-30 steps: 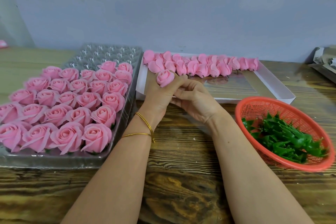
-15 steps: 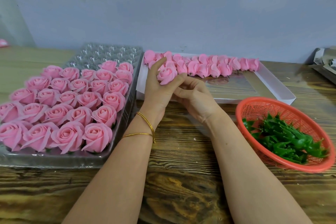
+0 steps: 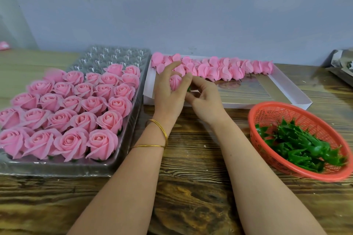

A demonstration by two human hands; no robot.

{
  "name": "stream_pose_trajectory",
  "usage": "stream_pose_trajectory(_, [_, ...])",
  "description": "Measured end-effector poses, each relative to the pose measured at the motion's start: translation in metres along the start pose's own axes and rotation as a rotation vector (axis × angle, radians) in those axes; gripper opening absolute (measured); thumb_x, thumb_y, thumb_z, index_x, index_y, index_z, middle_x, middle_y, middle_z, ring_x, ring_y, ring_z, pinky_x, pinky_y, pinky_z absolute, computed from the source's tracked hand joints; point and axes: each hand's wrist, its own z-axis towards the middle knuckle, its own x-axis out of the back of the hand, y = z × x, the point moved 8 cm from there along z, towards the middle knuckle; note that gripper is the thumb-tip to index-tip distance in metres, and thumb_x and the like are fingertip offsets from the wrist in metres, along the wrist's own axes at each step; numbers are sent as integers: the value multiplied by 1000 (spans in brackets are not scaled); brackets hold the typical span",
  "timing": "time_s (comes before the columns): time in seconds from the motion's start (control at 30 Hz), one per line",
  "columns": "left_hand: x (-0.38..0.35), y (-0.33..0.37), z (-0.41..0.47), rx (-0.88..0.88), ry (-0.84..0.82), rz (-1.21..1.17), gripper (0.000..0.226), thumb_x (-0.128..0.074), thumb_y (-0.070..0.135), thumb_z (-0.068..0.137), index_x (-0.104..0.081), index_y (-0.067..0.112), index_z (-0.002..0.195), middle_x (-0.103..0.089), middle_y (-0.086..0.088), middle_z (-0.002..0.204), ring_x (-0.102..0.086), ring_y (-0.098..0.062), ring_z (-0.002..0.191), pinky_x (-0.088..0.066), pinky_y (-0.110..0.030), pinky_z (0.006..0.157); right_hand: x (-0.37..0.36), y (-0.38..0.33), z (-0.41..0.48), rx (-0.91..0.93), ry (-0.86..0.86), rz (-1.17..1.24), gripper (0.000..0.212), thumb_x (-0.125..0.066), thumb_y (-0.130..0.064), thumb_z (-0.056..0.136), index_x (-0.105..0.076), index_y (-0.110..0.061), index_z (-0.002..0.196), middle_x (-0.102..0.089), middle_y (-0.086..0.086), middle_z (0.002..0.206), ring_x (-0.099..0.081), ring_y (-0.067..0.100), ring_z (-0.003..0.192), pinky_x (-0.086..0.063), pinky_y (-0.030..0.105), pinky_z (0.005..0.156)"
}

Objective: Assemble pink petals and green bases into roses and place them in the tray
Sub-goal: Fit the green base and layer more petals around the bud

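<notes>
1. Since the earlier frame the left hand's fingers spread wider round the bud.
2. At 9 o'clock of the hands: tray of roses.
3. That left hand cups the bud, fingers loosely curled.
4. At the bud's 4 o'clock the right hand pinches a green base.
5. At 12 o'clock, petal box; at 4, basket.

Left of the left hand the tray is jammed with roses right to its near edge, so no low route there; only its far cells sit open. Beyond the right hand the white box has bare floor up to the petal row. The red basket blocks the near right. Bare tabletop runs between both forearms.
</notes>
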Motion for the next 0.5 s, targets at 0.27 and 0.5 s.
stream_pose_trajectory(0.27, [-2,0,-2,-69,9,128,19,-60,14,93,-61,9,111,-63,-5,105,-57,-12,97,-43,-11,81,1,-1,0,14,26,-16,44,-53,16,77,-72,-10,108,-71,13,93,-61,14,84,-52,41,69])
stream_pose_trajectory(0.5, [-3,6,-4,-158,15,297,12,-58,14,92,-61,6,100,-63,-7,97,-57,-20,93,-42,-17,77,4,-1,-3,-2,71,-12,48,-55,7,77,-70,-36,93,-73,-2,89,-66,11,86,-57,47,80])
